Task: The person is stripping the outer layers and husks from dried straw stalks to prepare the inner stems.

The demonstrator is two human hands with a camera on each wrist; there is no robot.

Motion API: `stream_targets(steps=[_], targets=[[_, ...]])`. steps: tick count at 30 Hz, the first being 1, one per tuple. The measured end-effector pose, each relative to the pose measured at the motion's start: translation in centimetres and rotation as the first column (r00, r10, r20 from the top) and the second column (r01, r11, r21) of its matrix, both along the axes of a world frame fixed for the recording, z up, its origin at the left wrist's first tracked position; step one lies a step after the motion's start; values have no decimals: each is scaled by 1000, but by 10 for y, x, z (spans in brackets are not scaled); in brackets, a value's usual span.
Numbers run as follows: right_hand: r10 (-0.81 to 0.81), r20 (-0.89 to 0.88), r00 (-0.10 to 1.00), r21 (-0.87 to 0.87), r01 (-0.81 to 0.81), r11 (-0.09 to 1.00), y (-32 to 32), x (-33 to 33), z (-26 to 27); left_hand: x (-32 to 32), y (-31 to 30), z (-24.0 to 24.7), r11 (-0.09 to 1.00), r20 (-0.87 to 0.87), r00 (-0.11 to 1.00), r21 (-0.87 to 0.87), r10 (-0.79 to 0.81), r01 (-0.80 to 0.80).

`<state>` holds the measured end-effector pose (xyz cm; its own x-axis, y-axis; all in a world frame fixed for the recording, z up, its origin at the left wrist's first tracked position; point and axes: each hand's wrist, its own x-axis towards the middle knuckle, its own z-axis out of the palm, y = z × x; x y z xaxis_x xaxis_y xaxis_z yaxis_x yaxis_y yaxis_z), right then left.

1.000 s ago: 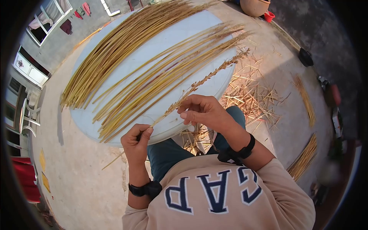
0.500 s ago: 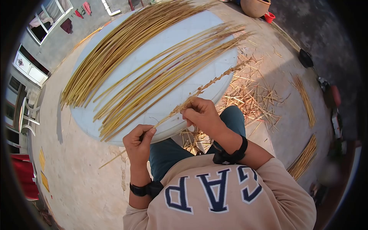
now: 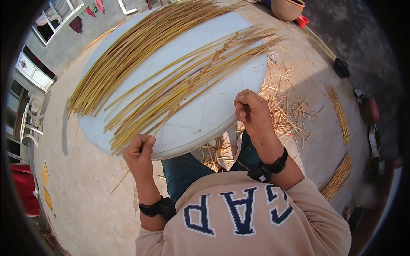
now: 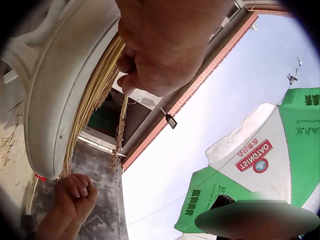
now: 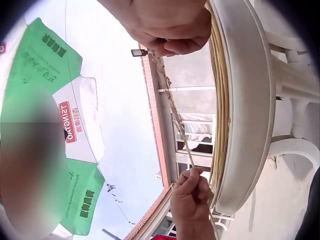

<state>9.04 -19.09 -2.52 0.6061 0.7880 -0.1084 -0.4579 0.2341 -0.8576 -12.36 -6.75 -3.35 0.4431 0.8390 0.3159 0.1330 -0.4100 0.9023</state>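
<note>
My left hand [image 3: 140, 154] pinches a dry stalk [image 3: 171, 113] between thumb and fingers near the table's front edge. The stalk's thin lower end sticks out below the hand, and its rough seed head slants away over the stalks on the table. In the left wrist view the seed head [image 4: 120, 137] stretches out beyond the fingers. My right hand [image 3: 254, 114], raised to the right of the stalk, has its fingers curled in and nothing visible in them. Several loose stalks [image 3: 147, 109] lie side by side on the white oval table [image 3: 205, 123].
A thick bundle of stalks [image 3: 124, 64] covers the table's far left side. Broken straw [image 3: 286, 106] litters the floor at right, with two small straw bundles [image 3: 338, 115] beyond it. A clay pot [image 3: 287, 9] and a red container [image 3: 302, 21] stand at the far right.
My right hand has come off the seed head and moved right. My left hand has shifted slightly left, and the held stalk has swung left over the stalks on the table.
</note>
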Motion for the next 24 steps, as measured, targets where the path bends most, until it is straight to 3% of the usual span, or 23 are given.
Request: stream_targets(steps=[2, 4, 6, 8, 11, 12, 13, 15, 20, 24], targets=[[-138, -137, 981, 90, 151, 985, -10, 46, -6, -17, 16, -6, 996, 39, 997, -64, 64, -62], [-266, -325, 907, 282, 362, 888, -18, 74, 2, -23, 19, -9, 982, 67, 988, -134, 139, -130], [-189, -408, 893, 331, 337, 881, -21, 79, 7, -15, 11, -10, 993, 59, 998, -118, 7, -1], [-116, -476, 872, 397, 331, 856, -19, 75, 6, -5, 5, -7, 993, 50, 999, -115, -1, 7], [5, -131, 991, 178, 19, 984, -13, 38, 0, 6, 1, -9, 995, 93, 995, -98, -20, 29], [28, 0, 1000, 61, -28, 998, -13, 26, 5, 8, -1, -7, 994, 94, 995, -101, -22, 31], [28, -1, 1000, 58, -28, 998, -13, 17, 7, 9, -4, -3, 998, 58, 998, -65, -17, 21], [131, 330, 935, -61, -118, 991, -13, 3, 11, 10, -8, 2, 1000, 16, 1000, -26, -12, 12], [206, 453, 867, -185, -134, 973, -5, -14, 8, 8, -12, 4, 994, -48, 998, 97, 46, -41], [226, 347, 910, -192, -167, 967, 2, -18, 7, 9, -15, 1, 997, -7, 1000, 74, 29, -28]])
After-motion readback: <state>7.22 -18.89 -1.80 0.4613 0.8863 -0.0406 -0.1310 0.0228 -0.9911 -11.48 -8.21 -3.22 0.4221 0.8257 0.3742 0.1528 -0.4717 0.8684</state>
